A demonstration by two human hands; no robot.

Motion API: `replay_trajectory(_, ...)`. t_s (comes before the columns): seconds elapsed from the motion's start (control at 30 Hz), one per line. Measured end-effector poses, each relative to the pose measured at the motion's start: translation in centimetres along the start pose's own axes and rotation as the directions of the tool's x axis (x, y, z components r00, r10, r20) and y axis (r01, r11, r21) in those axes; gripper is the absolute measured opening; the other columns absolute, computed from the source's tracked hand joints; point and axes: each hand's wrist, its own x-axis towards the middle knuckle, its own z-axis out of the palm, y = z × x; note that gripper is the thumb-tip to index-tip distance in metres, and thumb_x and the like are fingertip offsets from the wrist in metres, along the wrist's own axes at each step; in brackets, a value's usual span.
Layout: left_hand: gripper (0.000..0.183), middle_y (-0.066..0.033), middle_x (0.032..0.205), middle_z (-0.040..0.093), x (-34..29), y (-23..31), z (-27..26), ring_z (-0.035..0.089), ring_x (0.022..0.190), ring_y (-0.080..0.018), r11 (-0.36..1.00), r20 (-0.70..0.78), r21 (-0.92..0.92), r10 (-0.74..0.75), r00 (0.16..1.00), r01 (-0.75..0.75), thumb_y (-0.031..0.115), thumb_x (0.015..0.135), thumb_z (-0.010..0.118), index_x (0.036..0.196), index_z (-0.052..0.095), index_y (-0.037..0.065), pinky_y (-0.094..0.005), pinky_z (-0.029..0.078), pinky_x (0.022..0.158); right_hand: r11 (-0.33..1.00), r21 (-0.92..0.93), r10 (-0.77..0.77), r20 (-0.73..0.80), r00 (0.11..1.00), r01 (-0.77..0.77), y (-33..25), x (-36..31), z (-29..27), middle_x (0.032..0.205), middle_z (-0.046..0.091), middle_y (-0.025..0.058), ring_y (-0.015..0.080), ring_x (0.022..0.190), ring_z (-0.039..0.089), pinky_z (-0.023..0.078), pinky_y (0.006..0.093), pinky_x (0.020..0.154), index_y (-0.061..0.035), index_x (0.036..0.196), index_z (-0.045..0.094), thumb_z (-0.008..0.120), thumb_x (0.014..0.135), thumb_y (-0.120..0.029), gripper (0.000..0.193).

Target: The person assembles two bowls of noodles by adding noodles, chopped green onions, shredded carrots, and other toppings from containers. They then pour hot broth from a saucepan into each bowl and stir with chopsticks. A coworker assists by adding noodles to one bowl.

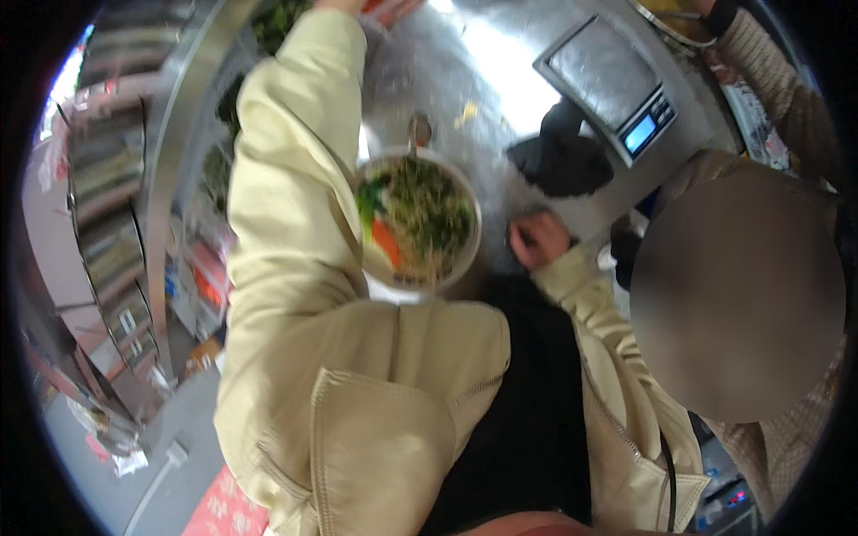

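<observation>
A round white bowl [476,223] stands on the steel counter in front of me. Leafy greens [420,192], an orange slice like carrot [386,243] and pale strands fill it. A small metal utensil end [418,130] shows at its far rim. My left arm reaches far forward past the bowl's left side. Only a sliver of my left hand [341,4] shows at the top edge, so its fingers are hidden. My right hand [540,239] rests at the counter's near edge, right of the bowl, fingers curled with nothing visible in them. Beyond it lies a crumpled black cloth-like thing [563,161].
A digital scale [617,85] with a lit display sits at the far right. Another person in a knit sleeve [760,58] stands close on my right. Bagged greens [219,174] and a shelf rack [107,179] are on the left. A reddish thing [390,12] shows at the top.
</observation>
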Motion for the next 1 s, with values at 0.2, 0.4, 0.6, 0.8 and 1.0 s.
replay_trajectory(0.2,0.027,-0.0177,0.099,0.068,-10.8,2.4,-5.5,0.066,0.091,-0.0241,0.991,0.152,-0.121,-0.042,0.987,0.061,0.013,0.083,0.06,0.107,0.066,0.003,-0.0326,0.05,0.079,0.999,0.007,0.037,-0.01,0.999,-0.037,-0.9,0.2,-0.3,0.072,0.055,0.009,0.0287,0.065,0.054,0.044,0.038,0.056,-0.008,0.08,0.067,0.071,0.071,-0.008,0.01)
replay_trajectory(0.4,0.025,-0.0164,0.091,0.069,-15.4,3.4,-9.5,0.067,0.084,-0.0255,0.994,0.075,0.055,0.085,0.994,-0.09,0.017,0.083,0.061,0.104,0.067,0.004,-0.034,0.05,0.076,0.998,-0.033,0.049,0.015,0.999,-0.049,-1.2,0.1,-0.2,0.072,0.055,0.0084,0.0284,0.067,0.055,0.045,0.0373,0.058,-0.0082,0.08,0.067,0.071,0.072,-0.008,0.01)
replay_trajectory(0.6,0.035,-0.0177,0.094,0.069,-20.6,4.4,-12.0,0.067,0.085,-0.0267,1.0,0.257,0.026,-0.013,0.966,0.006,0.022,0.076,0.068,0.106,0.067,0.004,-0.0335,0.05,0.083,0.997,-0.063,-0.047,-0.037,0.998,0.045,-0.7,-0.1,0.3,0.071,0.055,0.0071,0.0269,0.066,0.056,0.046,0.0359,0.058,-0.0094,0.08,0.068,0.071,0.071,-0.009,0.01)
replay_trajectory(0.8,0.028,-0.0078,0.068,0.059,-38.1,7.4,-7.5,0.058,0.063,-0.0265,0.968,0.365,0.125,0.159,0.917,-0.218,0.032,0.069,0.078,0.073,0.06,0.011,-0.0371,0.046,0.056,0.998,-0.055,-0.034,-0.017,0.999,0.033,-0.6,-0.3,0.3,0.069,0.054,0.0065,0.0248,0.063,0.054,0.045,0.0353,0.055,-0.0101,0.079,0.068,0.07,0.072,-0.01,0.007)
replay_trajectory(1.0,0.029,-0.0049,0.063,0.058,-45.8,7.9,-3.8,0.059,0.061,-0.0265,0.981,-0.026,0.194,0.0,1.0,0.005,0.025,0.059,0.082,0.065,0.058,0.01,-0.0371,0.046,0.054,0.999,-0.003,-0.046,-0.037,0.998,0.046,-0.4,-0.5,0.4,0.067,0.051,0.0057,0.0224,0.06,0.05,0.042,0.0336,0.053,-0.0103,0.079,0.068,0.07,0.072,-0.008,0.007)
